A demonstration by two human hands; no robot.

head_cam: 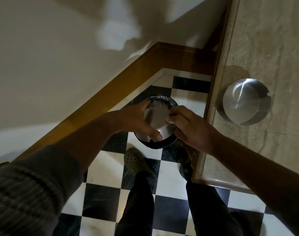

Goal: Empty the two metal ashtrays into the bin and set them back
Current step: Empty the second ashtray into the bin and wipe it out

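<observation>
Ashtray, metal, first of two (156, 120): round, brushed steel, held upside down directly over the bin (172, 103), base turned toward the viewer; bin stands on the chequered floor (102, 195), dark liner at its rim, near the corner where the wooden skirting (111, 89) meets the wall. Left hand (136, 120) clasps the ashtray from 9 o'clock, thumb across the lower edge, fingers curled over the far rim; right hand (191, 129) closes on it from 3 o'clock, fingertips pinching the rim; both hands grasping the one item, neither slack.

Ashtray, metal, second of two (244, 102): upright on the stone counter (273, 48), at 2 o'clock from the hands, well apart from them, near the counter's edge; rim notch visible; bowl looks clean, though small residue could not be made out in this light.

Handling, as judged: rigid thin steel, light, not fragile but liable to clatter and dent if dropped; smooth finish likely slippery, more so with ash dust; best taken by the side wall and rim, thumb opposite fingers, notches giving some purchase; the flat base offers little hold.

Contents of the inverted item: hidden from this side; whether it has emptied cannot be told.
</observation>
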